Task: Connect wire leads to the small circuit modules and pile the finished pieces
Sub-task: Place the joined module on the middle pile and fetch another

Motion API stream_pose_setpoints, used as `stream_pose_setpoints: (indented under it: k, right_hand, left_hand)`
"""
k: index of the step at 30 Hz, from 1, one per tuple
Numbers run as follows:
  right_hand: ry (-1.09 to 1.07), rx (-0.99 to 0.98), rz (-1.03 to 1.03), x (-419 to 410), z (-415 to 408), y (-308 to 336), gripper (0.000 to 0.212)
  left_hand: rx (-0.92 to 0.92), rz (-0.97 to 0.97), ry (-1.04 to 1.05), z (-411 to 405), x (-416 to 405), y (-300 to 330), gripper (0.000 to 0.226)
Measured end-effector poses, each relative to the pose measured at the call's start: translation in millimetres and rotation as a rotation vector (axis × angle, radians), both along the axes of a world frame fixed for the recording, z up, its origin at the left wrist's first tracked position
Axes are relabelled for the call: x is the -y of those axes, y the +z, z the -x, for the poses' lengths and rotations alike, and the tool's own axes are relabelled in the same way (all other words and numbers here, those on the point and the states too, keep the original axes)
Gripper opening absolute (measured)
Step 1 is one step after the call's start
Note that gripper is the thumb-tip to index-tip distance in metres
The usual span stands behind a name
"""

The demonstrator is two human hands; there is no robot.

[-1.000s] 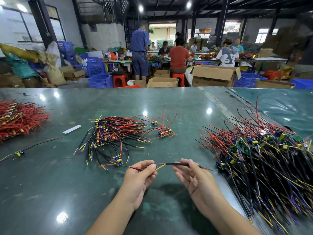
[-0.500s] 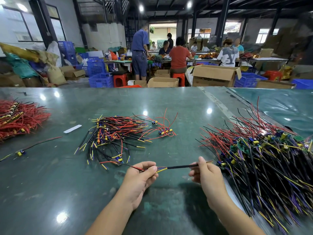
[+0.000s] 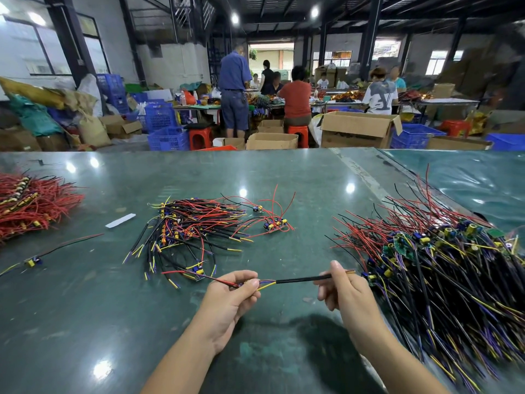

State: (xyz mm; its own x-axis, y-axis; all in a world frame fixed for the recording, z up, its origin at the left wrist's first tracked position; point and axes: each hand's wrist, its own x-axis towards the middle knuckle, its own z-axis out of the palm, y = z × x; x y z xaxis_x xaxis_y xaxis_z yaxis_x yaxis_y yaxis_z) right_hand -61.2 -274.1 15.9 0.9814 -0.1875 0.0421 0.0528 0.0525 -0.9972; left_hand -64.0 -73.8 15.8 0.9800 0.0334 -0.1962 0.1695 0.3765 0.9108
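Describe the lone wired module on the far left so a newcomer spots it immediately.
Start at the red wire heap on the green table's left edge. Just below it, nearer the person, lies a single small module with yellow and blue parts. Unlike the piled pieces, it lies alone, with thin leads trailing both ways.

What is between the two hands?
In the head view, a black-sleeved wire stretches from the left hand to the right hand, with yellow and purple leads showing at the left end. Below it lies bare green table.
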Motion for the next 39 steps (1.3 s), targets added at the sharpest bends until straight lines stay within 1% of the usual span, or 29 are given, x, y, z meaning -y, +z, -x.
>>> stream_pose_setpoints:
  k: [4, 6, 10, 12, 16, 18, 21, 22, 23, 24, 26, 27, 28, 31, 33, 37, 39]
  right_hand:
    - [0.014, -0.193, -0.377, 3, -4, 0, 0.046]
    - [0.014, -0.208, -0.452, 4, -5, 1, 0.043]
    - [0.051, -0.163, -0.469, 0, 0, 3, 0.043]
    - [0.079, -0.146, -0.459, -7, 3, 2, 0.04]
    - [0.05, -0.059, -0.426, -16, 7, -1, 0.04]
    - [0.037, -0.043, -0.304, -16, 8, 0, 0.041]
    - [0.076, -0.038, -0.044, -16, 9, -1, 0.042]
    - [0.086, -0.037, -0.007, -17, 9, -2, 0.042]
    - [0.09, -0.04, -0.012, -17, 10, -2, 0.041]
    - [0.1, -0.053, -0.08, -18, 10, -2, 0.038]
    - [0.15, -0.084, -0.289, -17, 11, -1, 0.029]
    - [0.19, -0.092, -0.362, -16, 12, -2, 0.023]
    - [0.236, -0.095, -0.388, -16, 13, -3, 0.018]
    - [0.34, -0.117, -0.351, -22, 17, -7, 0.024]
    - [0.372, -0.127, -0.385, -25, 18, -9, 0.028]
    - [0.362, -0.092, -0.368, -25, 17, -6, 0.031]
    - [0.371, -0.127, -0.372, -23, 18, -3, 0.032]
  left_hand:
    - [0.005, 0.143, -0.128, 2, 1, 4, 0.018]
    - [0.014, 0.152, -0.156, 4, 3, 4, 0.023]
    - [0.004, 0.152, -0.095, 3, 3, 0, 0.018]
    - [-0.002, 0.144, -0.073, 2, 2, -1, 0.015]
    - [-0.001, 0.105, -0.097, 3, 3, -1, 0.013]
    - [0.011, 0.069, -0.114, 3, 0, 1, 0.013]
    - [0.031, 0.004, -0.121, 2, -6, 3, 0.015]
    - [0.032, -0.009, -0.116, 2, -7, 3, 0.015]
    - [0.031, -0.015, -0.106, 2, -8, 4, 0.014]
    - [0.029, -0.014, -0.092, 2, -8, 4, 0.014]
    - [0.022, 0.0, -0.065, 1, -7, 3, 0.013]
    - [0.02, 0.008, -0.06, 1, -7, 3, 0.013]
    - [0.02, 0.017, -0.063, 2, -5, 3, 0.013]
    - [0.021, 0.027, -0.093, 4, -2, 2, 0.014]
    - [0.027, 0.027, -0.107, 5, -3, 3, 0.014]
    - [0.046, 0.02, -0.157, 5, -4, 4, 0.016]
    - [0.042, 0.019, -0.147, 5, -3, 3, 0.016]
